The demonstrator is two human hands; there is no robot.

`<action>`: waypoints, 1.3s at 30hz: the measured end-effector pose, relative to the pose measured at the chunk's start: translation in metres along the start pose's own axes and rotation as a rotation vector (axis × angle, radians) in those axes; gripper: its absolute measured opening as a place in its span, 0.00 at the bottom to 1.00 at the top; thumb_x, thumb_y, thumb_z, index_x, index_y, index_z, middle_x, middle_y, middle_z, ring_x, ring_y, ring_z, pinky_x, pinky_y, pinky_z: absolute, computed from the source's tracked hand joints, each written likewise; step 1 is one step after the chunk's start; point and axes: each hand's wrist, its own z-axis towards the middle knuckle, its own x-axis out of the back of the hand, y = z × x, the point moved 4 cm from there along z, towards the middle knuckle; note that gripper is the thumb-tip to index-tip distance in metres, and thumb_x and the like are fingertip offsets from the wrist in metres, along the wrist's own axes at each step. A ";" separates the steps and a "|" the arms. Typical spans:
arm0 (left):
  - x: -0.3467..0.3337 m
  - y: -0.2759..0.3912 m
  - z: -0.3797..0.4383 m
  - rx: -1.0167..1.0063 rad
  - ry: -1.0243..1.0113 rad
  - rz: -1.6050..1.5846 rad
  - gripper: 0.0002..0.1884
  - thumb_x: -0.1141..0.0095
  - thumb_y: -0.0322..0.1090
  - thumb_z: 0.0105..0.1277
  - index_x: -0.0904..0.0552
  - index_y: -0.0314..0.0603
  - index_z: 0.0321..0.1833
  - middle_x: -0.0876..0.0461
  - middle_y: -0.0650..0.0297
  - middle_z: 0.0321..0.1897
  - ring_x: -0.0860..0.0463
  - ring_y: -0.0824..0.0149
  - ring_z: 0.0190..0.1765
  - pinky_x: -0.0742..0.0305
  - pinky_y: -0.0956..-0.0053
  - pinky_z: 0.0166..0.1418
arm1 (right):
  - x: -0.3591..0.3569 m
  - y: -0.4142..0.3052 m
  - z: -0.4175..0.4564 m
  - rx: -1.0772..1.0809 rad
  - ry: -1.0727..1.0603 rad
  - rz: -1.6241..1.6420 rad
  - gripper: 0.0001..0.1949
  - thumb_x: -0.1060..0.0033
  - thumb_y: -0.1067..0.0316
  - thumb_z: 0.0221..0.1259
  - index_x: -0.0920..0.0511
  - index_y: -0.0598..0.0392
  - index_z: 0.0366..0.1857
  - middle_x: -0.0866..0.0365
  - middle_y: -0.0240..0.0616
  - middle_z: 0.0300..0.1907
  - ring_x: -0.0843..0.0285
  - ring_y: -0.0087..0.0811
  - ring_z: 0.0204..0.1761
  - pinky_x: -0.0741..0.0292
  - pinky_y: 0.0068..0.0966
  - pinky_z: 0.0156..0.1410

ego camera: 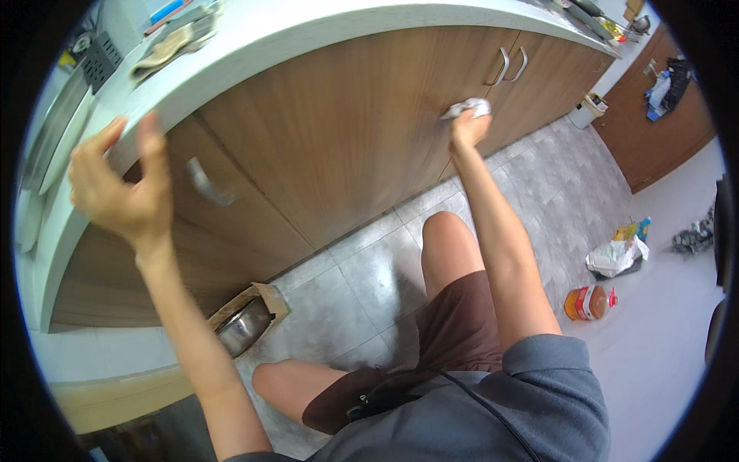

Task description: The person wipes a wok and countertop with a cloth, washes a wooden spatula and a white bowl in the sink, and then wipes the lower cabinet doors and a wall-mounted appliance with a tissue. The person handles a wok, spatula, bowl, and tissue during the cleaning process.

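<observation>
My right hand [470,127] holds a crumpled white cloth or wipe [469,107] against the wood-grain cabinet door [358,115], below and left of a pair of curved metal handles [503,66]. Raised at the left, my left hand [124,179] has its fingers apart with nothing in them. It is near the front edge of the white countertop [277,40] and blurred. Another metal handle [209,183], also blurred, is on the cabinet door just right of my left hand.
A cardboard box with a metal bowl [245,326] stands on the tiled floor below the cabinets. Folded cloths [173,49] lie on the counter. An oil bottle [588,303], a white plastic bag [615,257] and a small bin [586,112] are at the right.
</observation>
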 end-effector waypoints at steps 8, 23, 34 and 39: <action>-0.028 0.146 0.048 -0.068 -0.068 -0.019 0.09 0.46 0.30 0.66 0.20 0.34 0.45 0.18 0.55 0.43 0.21 0.57 0.52 0.30 0.65 0.60 | -0.024 0.136 0.066 0.002 -0.054 -0.071 0.17 0.52 0.72 0.62 0.31 0.58 0.55 0.19 0.57 0.38 0.20 0.52 0.44 0.26 0.43 0.47; -0.198 0.277 0.113 0.158 -0.415 -0.058 0.23 0.67 0.36 0.71 0.18 0.26 0.46 0.16 0.50 0.43 0.18 0.57 0.46 0.26 0.68 0.54 | -0.016 0.107 0.246 -0.109 0.025 0.334 0.04 0.46 0.72 0.64 0.27 0.61 0.36 0.26 0.38 0.23 0.30 0.26 0.24 0.31 0.27 0.30; -0.194 0.264 0.108 0.204 -0.414 -0.036 0.24 0.70 0.35 0.72 0.19 0.23 0.47 0.17 0.48 0.45 0.19 0.55 0.47 0.28 0.67 0.56 | -0.019 0.050 0.331 0.455 0.236 -0.057 0.08 0.46 0.66 0.64 0.27 0.60 0.37 0.23 0.48 0.33 0.27 0.47 0.32 0.31 0.39 0.38; -0.200 0.269 0.106 0.159 -0.390 -0.020 0.24 0.70 0.34 0.71 0.19 0.23 0.48 0.17 0.49 0.45 0.18 0.56 0.47 0.27 0.68 0.56 | -0.026 0.188 0.318 -0.027 -0.011 -0.098 0.12 0.52 0.63 0.68 0.28 0.62 0.45 0.20 0.52 0.35 0.20 0.52 0.38 0.27 0.41 0.43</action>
